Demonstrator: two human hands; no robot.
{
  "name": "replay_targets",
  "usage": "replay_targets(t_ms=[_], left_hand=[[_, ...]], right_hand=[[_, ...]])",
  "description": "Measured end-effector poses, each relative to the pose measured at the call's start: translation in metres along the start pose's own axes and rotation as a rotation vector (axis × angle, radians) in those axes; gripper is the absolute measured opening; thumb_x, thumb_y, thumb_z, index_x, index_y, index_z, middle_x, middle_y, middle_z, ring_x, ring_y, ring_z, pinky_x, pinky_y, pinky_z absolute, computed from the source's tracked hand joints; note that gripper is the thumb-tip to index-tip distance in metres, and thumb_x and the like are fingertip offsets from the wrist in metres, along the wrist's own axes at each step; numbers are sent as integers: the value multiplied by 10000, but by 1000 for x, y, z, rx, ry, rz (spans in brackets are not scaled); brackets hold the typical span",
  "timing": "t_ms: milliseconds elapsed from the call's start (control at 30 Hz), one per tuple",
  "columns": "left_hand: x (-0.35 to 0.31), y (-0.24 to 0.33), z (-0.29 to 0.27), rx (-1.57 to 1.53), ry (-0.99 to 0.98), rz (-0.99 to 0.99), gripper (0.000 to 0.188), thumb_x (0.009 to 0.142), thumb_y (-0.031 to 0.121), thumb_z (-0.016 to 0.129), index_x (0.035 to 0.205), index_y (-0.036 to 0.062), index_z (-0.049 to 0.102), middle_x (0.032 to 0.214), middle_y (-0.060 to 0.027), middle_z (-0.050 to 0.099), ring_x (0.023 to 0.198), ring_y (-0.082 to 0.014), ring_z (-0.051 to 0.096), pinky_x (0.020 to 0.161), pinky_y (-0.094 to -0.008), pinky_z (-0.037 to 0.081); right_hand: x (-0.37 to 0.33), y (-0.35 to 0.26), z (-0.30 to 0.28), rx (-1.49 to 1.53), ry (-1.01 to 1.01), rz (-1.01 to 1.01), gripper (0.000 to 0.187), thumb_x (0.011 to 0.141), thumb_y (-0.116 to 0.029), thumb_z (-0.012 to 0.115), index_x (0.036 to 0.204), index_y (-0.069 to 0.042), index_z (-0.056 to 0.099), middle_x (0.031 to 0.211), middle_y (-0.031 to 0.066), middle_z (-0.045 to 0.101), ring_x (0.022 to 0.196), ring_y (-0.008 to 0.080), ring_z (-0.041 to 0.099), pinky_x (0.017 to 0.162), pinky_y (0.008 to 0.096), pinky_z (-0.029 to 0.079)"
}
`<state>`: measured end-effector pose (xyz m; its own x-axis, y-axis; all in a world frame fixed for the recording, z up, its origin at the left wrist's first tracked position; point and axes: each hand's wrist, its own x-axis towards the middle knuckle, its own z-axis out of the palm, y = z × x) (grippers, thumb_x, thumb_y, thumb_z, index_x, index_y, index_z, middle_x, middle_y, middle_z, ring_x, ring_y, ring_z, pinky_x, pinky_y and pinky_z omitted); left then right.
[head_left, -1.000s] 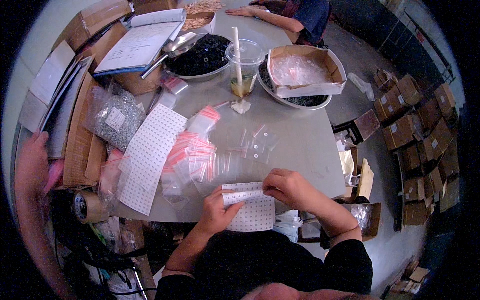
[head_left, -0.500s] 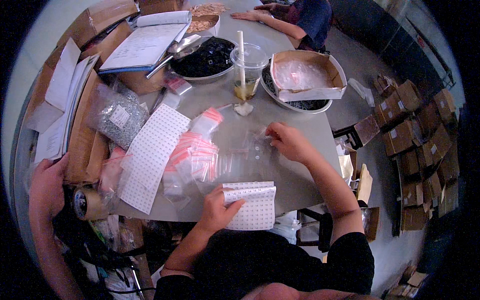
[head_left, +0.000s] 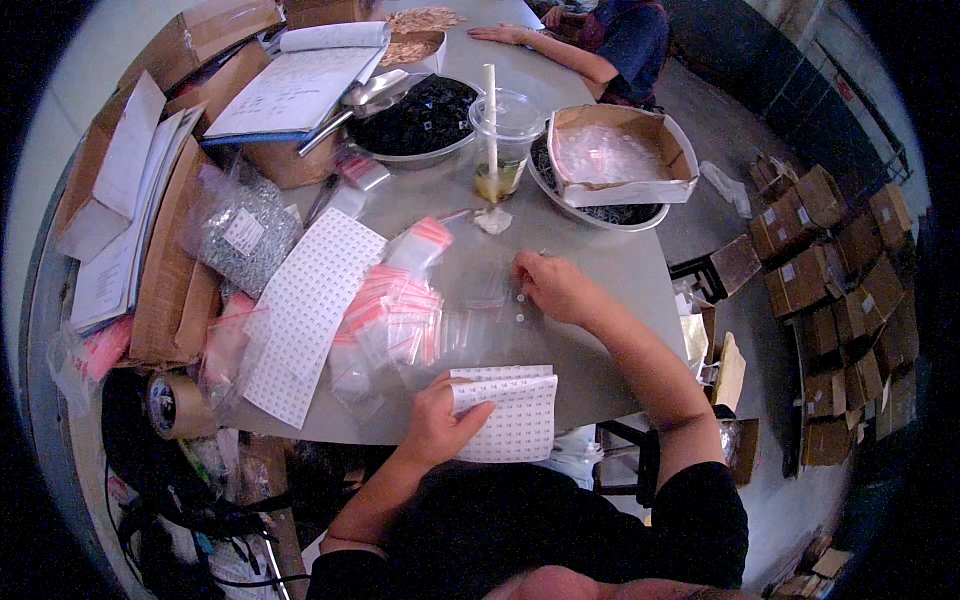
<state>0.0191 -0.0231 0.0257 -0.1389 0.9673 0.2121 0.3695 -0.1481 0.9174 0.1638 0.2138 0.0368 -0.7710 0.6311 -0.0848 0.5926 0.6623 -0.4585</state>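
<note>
Holding a white folded sticker sheet (head_left: 505, 410) at the near table edge, 1 hand each side of the job.

My left hand (head_left: 440, 420) is clamped on that sheet, thumb on top, sheet hanging partly past the edge of the grey table (head_left: 620, 270). My right hand (head_left: 550, 285) is stretched forward, fingers curled together, tips down on the clear small zip bags (head_left: 480, 300); can't tell if it pinches 1. Just left of it: pile of red-striped clear zip bags (head_left: 400, 310), then a long white dotted label sheet (head_left: 300, 315). Beyond: clear plastic cup with a straw (head_left: 500, 150), brown cardboard box of clear bags (head_left: 620, 155).
</note>
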Motion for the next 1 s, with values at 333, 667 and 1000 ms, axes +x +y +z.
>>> replay_targets(t_ms=[333, 667, 1000], left_hand=[[-2, -1, 1, -28, 1, 16, 169, 783, 100, 698, 936, 30, 701, 929, -150, 691, 901, -324, 649, 805, -403, 511], [0, 1, -1, 1, -16, 31, 180, 784, 107, 701, 946, 27, 699, 964, -151, 687, 926, -326, 643, 821, -402, 511], [0, -2, 0, 9, -6, 85, 177, 784, 98, 700, 948, 31, 701, 963, -149, 688, 922, -328, 645, 827, -404, 510]], right_hand=[[-30, -1, -3, -116, 15, -133, 176, 758, -184, 706, 783, -46, 600, 957, 142, 578, 998, 345, 521, 876, 423, 433], [-30, 12, -11, -9, 176, -6, 535, 677, -324, 796, 1104, -62, 607, 1165, 201, 553, 1112, 397, 489, 962, 432, 422], [-48, -34, -10, -190, -14, -20, 568, 801, -255, 652, 1297, -61, 454, 1054, 202, 651, 894, 400, 647, 755, 435, 549]])
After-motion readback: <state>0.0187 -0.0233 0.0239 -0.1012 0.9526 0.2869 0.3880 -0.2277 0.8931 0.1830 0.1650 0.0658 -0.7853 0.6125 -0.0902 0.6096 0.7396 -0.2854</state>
